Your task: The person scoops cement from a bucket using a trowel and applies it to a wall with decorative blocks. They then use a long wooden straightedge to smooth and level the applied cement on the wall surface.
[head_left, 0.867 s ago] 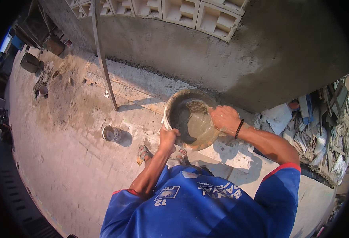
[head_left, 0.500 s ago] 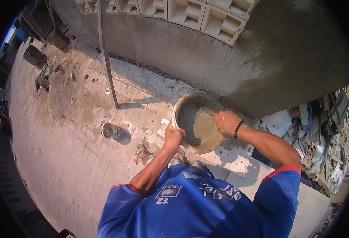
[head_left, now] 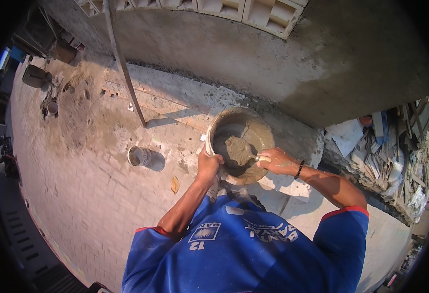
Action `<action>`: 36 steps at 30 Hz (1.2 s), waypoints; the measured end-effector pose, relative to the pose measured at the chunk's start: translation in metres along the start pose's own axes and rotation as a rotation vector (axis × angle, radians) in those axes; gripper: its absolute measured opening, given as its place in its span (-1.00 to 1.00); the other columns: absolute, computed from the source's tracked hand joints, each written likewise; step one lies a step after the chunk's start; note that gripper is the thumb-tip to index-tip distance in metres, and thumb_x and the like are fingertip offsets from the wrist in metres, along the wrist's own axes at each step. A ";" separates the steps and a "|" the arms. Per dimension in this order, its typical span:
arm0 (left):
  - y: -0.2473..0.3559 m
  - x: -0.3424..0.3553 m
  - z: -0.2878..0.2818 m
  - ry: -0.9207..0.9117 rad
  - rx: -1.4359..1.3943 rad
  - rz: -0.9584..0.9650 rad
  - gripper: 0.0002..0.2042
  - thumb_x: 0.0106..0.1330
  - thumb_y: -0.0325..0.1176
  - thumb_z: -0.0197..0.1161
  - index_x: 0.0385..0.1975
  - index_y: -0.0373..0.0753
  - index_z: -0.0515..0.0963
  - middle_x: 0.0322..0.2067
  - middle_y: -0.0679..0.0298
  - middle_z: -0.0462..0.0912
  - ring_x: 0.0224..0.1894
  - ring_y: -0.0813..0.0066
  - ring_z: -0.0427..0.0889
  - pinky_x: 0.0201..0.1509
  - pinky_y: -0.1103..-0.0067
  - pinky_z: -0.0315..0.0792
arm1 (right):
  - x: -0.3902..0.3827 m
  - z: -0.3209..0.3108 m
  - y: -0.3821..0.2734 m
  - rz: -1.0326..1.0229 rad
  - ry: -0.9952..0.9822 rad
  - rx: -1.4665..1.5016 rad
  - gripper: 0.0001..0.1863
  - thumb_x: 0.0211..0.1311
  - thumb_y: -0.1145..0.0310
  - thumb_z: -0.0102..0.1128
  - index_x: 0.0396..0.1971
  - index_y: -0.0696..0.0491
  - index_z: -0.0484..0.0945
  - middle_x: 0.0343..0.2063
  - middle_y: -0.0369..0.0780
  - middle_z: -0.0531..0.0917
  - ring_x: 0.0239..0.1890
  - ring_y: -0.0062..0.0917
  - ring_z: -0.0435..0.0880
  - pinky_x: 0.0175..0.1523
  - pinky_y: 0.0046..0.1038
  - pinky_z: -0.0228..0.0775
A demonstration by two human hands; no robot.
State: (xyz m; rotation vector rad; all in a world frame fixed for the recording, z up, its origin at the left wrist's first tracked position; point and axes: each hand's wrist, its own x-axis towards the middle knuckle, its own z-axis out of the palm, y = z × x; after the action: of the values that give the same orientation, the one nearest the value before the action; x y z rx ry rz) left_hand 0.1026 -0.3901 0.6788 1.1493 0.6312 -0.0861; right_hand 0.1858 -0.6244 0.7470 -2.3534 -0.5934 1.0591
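A round, mortar-crusted bucket (head_left: 265,128) is tilted in front of me. My left hand (head_left: 208,166) grips its left rim, thumb over the edge. In my right hand (head_left: 275,161), at the lower right rim, is the pale handle of a trowel (head_left: 263,158). Wet grey mortar (head_left: 239,150) lies heaped at the trowel's end inside the bucket and covers most of its blade. More mortar coats the inner wall. A dark bead bracelet circles my right wrist.
A partly plastered wall (head_left: 214,44) with pale vent blocks (head_left: 273,14) rises ahead. A wooden pole (head_left: 121,63) leans left of the bucket. A small pail (head_left: 139,156) stands on the paving. Debris (head_left: 390,151) is piled at right; sand (head_left: 80,112) lies far left.
My right hand has drawn back toward me and lower, and the trowel's handle now shows. A heap of mortar sits on the trowel in the bucket. My left hand keeps its hold on the rim.
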 end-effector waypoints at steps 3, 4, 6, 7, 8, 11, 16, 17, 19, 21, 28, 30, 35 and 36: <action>0.015 0.004 -0.005 0.017 0.001 0.019 -0.51 -0.04 -0.70 0.02 0.01 -0.33 0.44 -0.36 0.27 0.56 -0.43 0.54 0.49 -0.39 0.62 0.43 | -0.003 -0.020 -0.013 -0.139 0.134 -0.288 -0.63 0.11 0.22 0.14 -0.14 0.13 0.57 -0.34 0.04 0.65 -0.18 -0.08 0.62 -0.06 -0.17 0.46; 0.019 0.004 -0.007 0.017 -0.005 0.005 -0.52 -0.04 -0.69 0.02 -0.01 -0.33 0.44 -0.37 0.27 0.55 -0.44 0.54 0.49 -0.39 0.62 0.43 | -0.001 -0.022 -0.015 -0.184 0.198 -0.470 -0.66 0.11 0.23 0.14 -0.17 0.12 0.57 -0.38 0.03 0.64 -0.23 -0.10 0.62 -0.09 -0.15 0.46; 0.030 0.009 -0.012 0.019 -0.017 -0.014 -0.55 -0.04 -0.69 0.03 -0.04 -0.34 0.44 -0.38 0.26 0.55 -0.46 0.53 0.49 -0.39 0.62 0.43 | 0.006 -0.031 -0.025 -0.288 0.359 -0.668 -0.72 0.12 0.27 0.14 -0.22 0.11 0.56 -0.44 0.00 0.62 -0.31 -0.12 0.60 -0.14 -0.13 0.45; 0.034 0.012 -0.015 0.012 -0.020 0.006 -0.55 -0.04 -0.69 0.03 -0.05 -0.34 0.44 -0.39 0.26 0.54 -0.46 0.53 0.49 -0.39 0.62 0.43 | 0.009 -0.040 -0.035 -0.347 0.457 -0.683 -0.74 0.11 0.29 0.14 -0.24 0.11 0.55 -0.47 -0.02 0.60 -0.35 -0.14 0.59 -0.16 -0.13 0.45; 0.037 0.015 -0.019 0.004 -0.022 0.027 -0.56 -0.05 -0.68 0.03 -0.06 -0.34 0.44 -0.39 0.26 0.54 -0.46 0.52 0.49 -0.39 0.61 0.43 | 0.013 -0.048 -0.045 -0.405 0.556 -0.696 -0.77 0.11 0.32 0.14 -0.26 0.10 0.54 -0.49 -0.04 0.59 -0.38 -0.15 0.57 -0.18 -0.13 0.45; 0.055 0.023 -0.023 -0.010 0.013 0.036 -0.56 -0.06 -0.69 0.03 -0.07 -0.35 0.44 -0.39 0.26 0.54 -0.46 0.52 0.50 -0.39 0.61 0.43 | 0.032 -0.074 -0.066 -0.287 0.623 -0.962 -0.77 0.08 0.36 0.12 -0.27 0.13 0.54 -0.42 -0.04 0.61 -0.36 -0.17 0.57 -0.16 -0.17 0.46; 0.087 0.029 -0.024 -0.040 -0.031 0.072 -0.53 -0.07 -0.70 0.02 -0.05 -0.36 0.43 -0.37 0.26 0.54 -0.44 0.52 0.50 -0.39 0.62 0.43 | 0.067 -0.076 -0.074 -0.201 0.300 -0.901 -0.79 0.01 0.44 0.11 -0.32 0.18 0.57 -0.49 0.06 0.62 -0.37 -0.12 0.64 -0.26 -0.14 0.48; 0.095 0.029 -0.022 -0.048 -0.041 0.085 -0.53 -0.07 -0.70 0.01 -0.04 -0.37 0.43 -0.36 0.26 0.54 -0.44 0.53 0.49 -0.39 0.62 0.43 | 0.073 -0.073 -0.075 -0.173 0.190 -0.811 -0.77 0.00 0.46 0.12 -0.31 0.20 0.57 -0.49 0.09 0.62 -0.36 -0.10 0.65 -0.27 -0.11 0.47; 0.103 0.032 -0.024 -0.067 -0.035 0.096 -0.53 -0.06 -0.71 0.01 -0.03 -0.36 0.43 -0.35 0.27 0.53 -0.43 0.54 0.49 -0.38 0.63 0.42 | 0.082 -0.063 -0.049 -0.235 0.194 -0.704 -0.80 -0.06 0.44 0.12 -0.43 0.23 0.56 -0.57 0.11 0.60 -0.43 -0.05 0.66 -0.33 -0.11 0.48; 0.108 0.035 -0.030 -0.082 -0.001 0.090 -0.52 -0.06 -0.71 0.01 -0.02 -0.36 0.43 -0.35 0.27 0.53 -0.43 0.55 0.48 -0.38 0.63 0.41 | 0.084 -0.056 -0.043 -0.236 0.119 -0.660 -0.78 -0.10 0.42 0.13 -0.48 0.29 0.54 -0.59 0.12 0.59 -0.45 -0.03 0.65 -0.36 -0.15 0.51; 0.106 0.040 -0.040 -0.074 0.027 0.108 -0.47 -0.07 -0.72 0.00 0.03 -0.33 0.41 -0.31 0.27 0.53 -0.40 0.55 0.48 -0.37 0.63 0.42 | 0.086 -0.036 -0.051 -0.380 0.103 -0.320 -0.60 0.05 0.11 0.15 -0.32 0.18 0.52 -0.54 0.08 0.59 -0.38 0.04 0.59 -0.20 -0.09 0.43; 0.102 0.044 -0.050 -0.064 0.029 0.126 -0.46 -0.08 -0.72 0.00 0.04 -0.32 0.41 -0.30 0.26 0.54 -0.39 0.54 0.49 -0.37 0.62 0.43 | 0.080 -0.045 -0.058 -0.336 0.089 -0.277 -0.62 0.07 0.11 0.17 -0.30 0.15 0.52 -0.51 0.07 0.60 -0.37 0.04 0.59 -0.21 -0.09 0.43; 0.121 0.032 -0.039 0.006 -0.087 0.144 -0.47 -0.09 -0.72 0.00 0.01 -0.32 0.41 -0.33 0.27 0.53 -0.41 0.54 0.48 -0.37 0.62 0.42 | 0.061 -0.078 -0.065 -0.288 0.183 -0.313 -0.66 0.07 0.14 0.23 -0.30 0.12 0.54 -0.45 0.03 0.63 -0.33 -0.01 0.61 -0.22 -0.10 0.42; 0.124 0.035 -0.036 0.018 -0.082 0.154 -0.48 -0.09 -0.71 0.01 0.00 -0.32 0.42 -0.34 0.27 0.53 -0.41 0.54 0.48 -0.37 0.62 0.42 | 0.061 -0.086 -0.064 -0.289 0.193 -0.326 -0.66 0.07 0.14 0.23 -0.30 0.11 0.54 -0.46 0.02 0.63 -0.33 -0.02 0.61 -0.22 -0.11 0.42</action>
State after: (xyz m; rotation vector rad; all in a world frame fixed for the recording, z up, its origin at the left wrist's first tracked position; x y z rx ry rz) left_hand 0.1631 -0.2975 0.7545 1.1164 0.5554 0.0814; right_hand 0.2775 -0.5614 0.8009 -2.5029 -1.0594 0.6360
